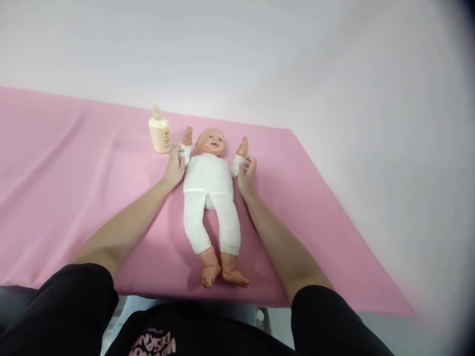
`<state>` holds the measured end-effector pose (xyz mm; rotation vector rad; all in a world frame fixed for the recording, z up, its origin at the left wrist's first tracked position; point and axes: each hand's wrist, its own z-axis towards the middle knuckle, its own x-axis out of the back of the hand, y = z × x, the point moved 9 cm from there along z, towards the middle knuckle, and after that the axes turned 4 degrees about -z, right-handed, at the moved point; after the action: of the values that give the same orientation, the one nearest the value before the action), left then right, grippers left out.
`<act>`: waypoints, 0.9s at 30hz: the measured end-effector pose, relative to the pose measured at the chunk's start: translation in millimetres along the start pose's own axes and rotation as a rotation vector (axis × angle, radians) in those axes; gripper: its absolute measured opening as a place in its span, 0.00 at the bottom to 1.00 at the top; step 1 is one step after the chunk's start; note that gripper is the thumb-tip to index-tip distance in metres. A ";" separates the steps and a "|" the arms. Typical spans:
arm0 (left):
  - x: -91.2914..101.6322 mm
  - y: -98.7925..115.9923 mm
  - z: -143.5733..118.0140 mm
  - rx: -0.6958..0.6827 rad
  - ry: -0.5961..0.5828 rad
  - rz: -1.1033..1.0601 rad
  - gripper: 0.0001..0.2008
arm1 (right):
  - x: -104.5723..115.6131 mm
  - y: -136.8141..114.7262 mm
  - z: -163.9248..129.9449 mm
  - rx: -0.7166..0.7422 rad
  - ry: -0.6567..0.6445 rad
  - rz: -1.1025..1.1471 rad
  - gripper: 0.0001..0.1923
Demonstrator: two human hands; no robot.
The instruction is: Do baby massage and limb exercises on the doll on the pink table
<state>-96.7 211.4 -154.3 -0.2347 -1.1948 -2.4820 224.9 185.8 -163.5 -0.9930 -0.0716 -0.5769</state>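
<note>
A baby doll (210, 184) in a white suit lies on its back on a pink cloth (74, 188), head away from me, feet toward me, both arms raised. My left hand (174, 167) pinches the white sleeve of the arm on the left side of the view. On the other side, my right hand (247, 174) pinches the cuff at the doll's other wrist.
A small cream bottle (159, 131) with a clear cap stands upright just left of the doll's head, close to my left hand. The pink cloth covers the table and ends at the near edge and at the right. A white wall rises behind.
</note>
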 end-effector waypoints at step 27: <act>-2.1 -5.9 0.0 0.032 -0.082 0.165 0.33 | -1.5 14.2 1.0 -0.139 -0.109 -0.040 0.36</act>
<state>-97.2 215.3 -159.1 -0.4134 -1.1954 -2.3294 230.7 193.1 -174.3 -1.1607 -0.1499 -0.5697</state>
